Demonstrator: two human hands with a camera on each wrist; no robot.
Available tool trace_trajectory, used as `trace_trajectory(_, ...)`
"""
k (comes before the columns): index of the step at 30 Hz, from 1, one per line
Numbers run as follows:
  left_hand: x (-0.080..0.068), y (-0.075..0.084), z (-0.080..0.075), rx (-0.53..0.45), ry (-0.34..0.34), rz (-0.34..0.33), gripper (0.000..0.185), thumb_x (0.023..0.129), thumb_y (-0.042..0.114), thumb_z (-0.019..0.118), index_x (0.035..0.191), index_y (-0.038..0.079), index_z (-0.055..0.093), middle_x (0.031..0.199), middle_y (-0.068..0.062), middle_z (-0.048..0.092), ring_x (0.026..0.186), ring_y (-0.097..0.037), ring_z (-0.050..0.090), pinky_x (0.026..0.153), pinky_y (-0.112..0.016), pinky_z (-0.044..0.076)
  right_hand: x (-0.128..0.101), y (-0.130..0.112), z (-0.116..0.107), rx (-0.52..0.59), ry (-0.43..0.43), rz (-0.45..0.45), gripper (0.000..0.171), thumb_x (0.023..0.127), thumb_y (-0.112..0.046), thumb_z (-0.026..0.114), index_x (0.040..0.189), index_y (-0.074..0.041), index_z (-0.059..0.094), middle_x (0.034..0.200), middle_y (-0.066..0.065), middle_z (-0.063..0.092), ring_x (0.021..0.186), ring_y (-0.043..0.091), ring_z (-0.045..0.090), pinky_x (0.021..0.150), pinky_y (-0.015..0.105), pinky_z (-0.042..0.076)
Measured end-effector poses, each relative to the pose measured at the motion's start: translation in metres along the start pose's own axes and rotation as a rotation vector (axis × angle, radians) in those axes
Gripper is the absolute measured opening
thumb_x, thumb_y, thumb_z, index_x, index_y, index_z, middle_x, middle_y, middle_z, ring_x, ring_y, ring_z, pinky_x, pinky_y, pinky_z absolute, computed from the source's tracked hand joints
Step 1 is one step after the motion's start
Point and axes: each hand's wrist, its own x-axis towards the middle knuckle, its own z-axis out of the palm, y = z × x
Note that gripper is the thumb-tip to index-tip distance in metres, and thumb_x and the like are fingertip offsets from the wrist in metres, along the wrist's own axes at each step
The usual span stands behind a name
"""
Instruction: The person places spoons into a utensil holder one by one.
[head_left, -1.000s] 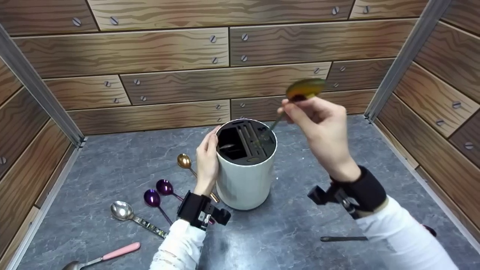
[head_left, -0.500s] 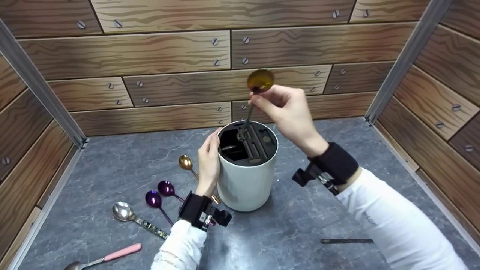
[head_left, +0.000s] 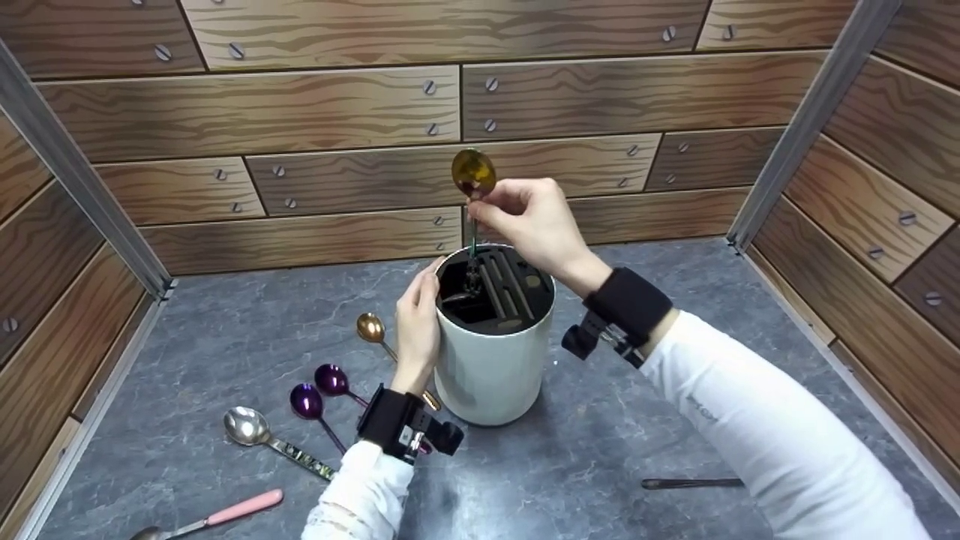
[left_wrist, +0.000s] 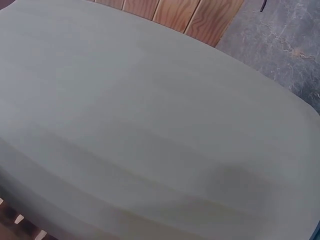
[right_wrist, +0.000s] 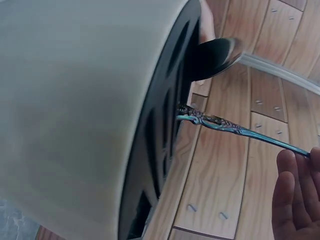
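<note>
my right hand (head_left: 536,225) pinches the gold spoon (head_left: 473,174), handle tip entering the white holder (head_left: 491,360). my left hand (head_left: 417,326) grips the holder's side. next, i judge, lower it straight into a slot.

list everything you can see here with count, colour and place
white cylindrical utensil holder with black slotted insert: 1, middle of the table
gold-bowled spoon with teal patterned handle: 1, upright, handle end in the holder's insert
gold spoon: 1, on the table left of the holder
purple spoons: 2, left of the holder
silver spoon with patterned handle: 1, front left
pink-handled utensil: 1, front left edge
dark thin utensil: 1, front right, partly hidden by the sleeve
grey marbled table: 1
wood-pattern walls: around the table
left hand: holds the holder's side
right hand: pinches the gold-bowled spoon
</note>
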Motion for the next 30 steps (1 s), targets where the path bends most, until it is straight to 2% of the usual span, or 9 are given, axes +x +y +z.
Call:
trace_trajectory(6,0.0,0.0,0.001,0.013,0.007,-0.002,0.04,0.112,0.016,0.041,0.14,0.0,0.065,0.134,-0.018,0.07,0.13,-0.024,0.06,0.122,-0.043,0.044,0.003,0.004,0.006,-0.065,-0.061,0.012,0.013,0.095,-0.012,0.074,0.096,-0.002,0.081,0.089,0.013,0.081,0.069,-0.002,0.064,0.066,0.014,0.053)
trace_trajectory(8,0.0,0.0,0.001,0.015,0.008,-0.002,0.04,0.112,0.017,0.042,0.14,0.001,0.066,0.137,-0.017,0.07,0.133,-0.024,0.06,0.122,-0.043,0.044,0.004,0.007,0.009,-0.103,-0.079,0.003,0.012,0.095,-0.012,0.074,0.095,-0.003,0.082,0.091,0.014,0.082,0.069,-0.002,0.063,0.067,0.014,0.051)
trace_trajectory(16,0.0,0.0,0.0,0.041,0.007,0.001,0.039,0.113,0.017,0.042,0.139,0.001,0.066,0.136,-0.017,0.07,0.129,-0.026,0.061,0.121,-0.045,0.045,0.004,0.013,0.014,-0.203,-0.113,0.006,0.013,0.095,-0.018,0.076,0.095,-0.007,0.083,0.092,0.009,0.083,0.072,0.0,0.062,0.071,0.017,0.048)
trace_trajectory(23,-0.001,0.0,0.001,0.036,-0.001,0.008,0.04,0.113,0.018,0.041,0.14,0.002,0.066,0.146,-0.016,0.067,0.143,-0.03,0.057,0.125,-0.045,0.042,0.001,0.022,0.019,-0.268,-0.165,0.029,0.013,0.094,-0.019,0.076,0.099,-0.01,0.084,0.099,0.007,0.084,0.086,0.01,0.072,0.082,0.024,0.053)
trace_trajectory(30,0.0,-0.001,0.001,0.005,-0.005,0.015,0.04,0.113,0.016,0.041,0.14,-0.001,0.065,0.146,-0.018,0.066,0.144,-0.031,0.057,0.126,-0.044,0.042,-0.002,0.031,0.024,-0.336,-0.218,0.044,0.013,0.093,-0.018,0.074,0.095,-0.007,0.082,0.099,0.009,0.084,0.091,0.018,0.074,0.085,0.03,0.054)
